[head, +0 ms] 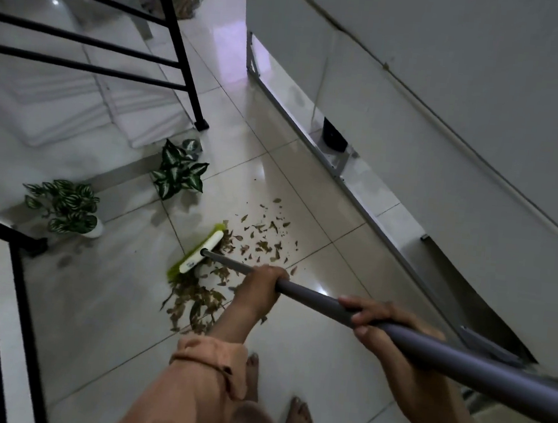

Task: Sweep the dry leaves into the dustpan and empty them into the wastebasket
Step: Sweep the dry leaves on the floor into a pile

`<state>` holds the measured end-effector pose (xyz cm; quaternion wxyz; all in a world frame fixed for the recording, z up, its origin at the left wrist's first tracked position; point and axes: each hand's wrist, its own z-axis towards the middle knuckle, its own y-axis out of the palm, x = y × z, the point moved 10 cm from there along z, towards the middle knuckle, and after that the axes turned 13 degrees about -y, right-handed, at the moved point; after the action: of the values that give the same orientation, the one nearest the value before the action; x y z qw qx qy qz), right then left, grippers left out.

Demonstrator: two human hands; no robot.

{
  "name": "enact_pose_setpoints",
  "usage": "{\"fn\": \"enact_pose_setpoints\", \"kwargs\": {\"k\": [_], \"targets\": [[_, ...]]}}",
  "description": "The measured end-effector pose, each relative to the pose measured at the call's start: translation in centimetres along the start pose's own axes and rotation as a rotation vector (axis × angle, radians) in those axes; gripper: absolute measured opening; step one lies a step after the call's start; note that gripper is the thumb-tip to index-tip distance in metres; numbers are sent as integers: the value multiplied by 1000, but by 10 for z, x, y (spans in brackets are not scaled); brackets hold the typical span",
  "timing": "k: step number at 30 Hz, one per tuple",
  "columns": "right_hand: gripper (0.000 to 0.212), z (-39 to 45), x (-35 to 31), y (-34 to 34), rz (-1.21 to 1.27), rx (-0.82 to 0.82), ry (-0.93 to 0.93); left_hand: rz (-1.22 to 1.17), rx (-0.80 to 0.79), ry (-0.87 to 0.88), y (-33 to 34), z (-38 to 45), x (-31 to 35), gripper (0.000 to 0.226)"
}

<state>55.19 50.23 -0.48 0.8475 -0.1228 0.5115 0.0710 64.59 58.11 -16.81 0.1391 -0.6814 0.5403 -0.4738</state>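
Broom (197, 254) handle gripped by both hands: left hand (263, 283) lower, right hand (368, 315) higher. Bristles pressed on floor (89, 294); dry leaves (230, 265) scattered at 12 o'clock of feet.

the left hand (261, 283) grips the grey handle (313, 297) of a broom low down, and the right hand (374, 319) grips it higher up, nearer the camera. the broom head (201, 251), white with green bristles, rests on the pale tiled floor (89, 294) at the edge of a pile of dry leaves (199, 299); more leaves (265, 234) lie scattered just beyond it. two bare feet (297, 420) stand on the tiles below the arms. two small potted plants (65, 204) with striped leaves sit near a black railing (184, 46) beside the stairs (58, 102). a white wall (455, 92) runs along the right.
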Motion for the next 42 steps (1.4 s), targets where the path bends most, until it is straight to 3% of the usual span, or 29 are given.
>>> {"fn": "enact_pose_setpoints", "kwargs": {"k": [6, 10, 16, 18, 21, 25, 30, 33, 37, 40, 42], "targets": [[35, 8, -8, -11, -10, 4, -26, 28, 166, 8, -32, -1, 7, 24], [38, 19, 11, 12, 113, -51, 146, 21, 234, -61, -51, 11, -21, 24], [33, 31, 44, 13, -102, 4, 59, 0, 204, -237, -48, 27, -75, 26], [33, 27, 52, 9, -99, 42, 136, -32, 188, -275, -39, 26, -84, 25], [38, 38, 40, 11, -3, -65, 169, -103, 208, -256, -32, 19, -70, 29], [34, 29, 33, -4, 123, -90, 200, -96, 186, -181, -27, 13, -30, 27], [34, 52, 6, 8, 170, -239, 26, -84, 254, -197, -45, 3, -27, 22], [33, 59, 8, 33, 246, -305, 35, -117, 307, -228, -65, 4, -47, 18], [32, 78, 36, 28, 79, -200, 74, -167, 352, -302, -90, 18, -91, 16], [45, 90, 71, 43, 3, -157, 200, -95, 400, -337, -109, 33, -125, 20], [28, 93, 92, 43, 37, 25, 272, -53, 368, -390, -116, 47, -150, 22]]}}
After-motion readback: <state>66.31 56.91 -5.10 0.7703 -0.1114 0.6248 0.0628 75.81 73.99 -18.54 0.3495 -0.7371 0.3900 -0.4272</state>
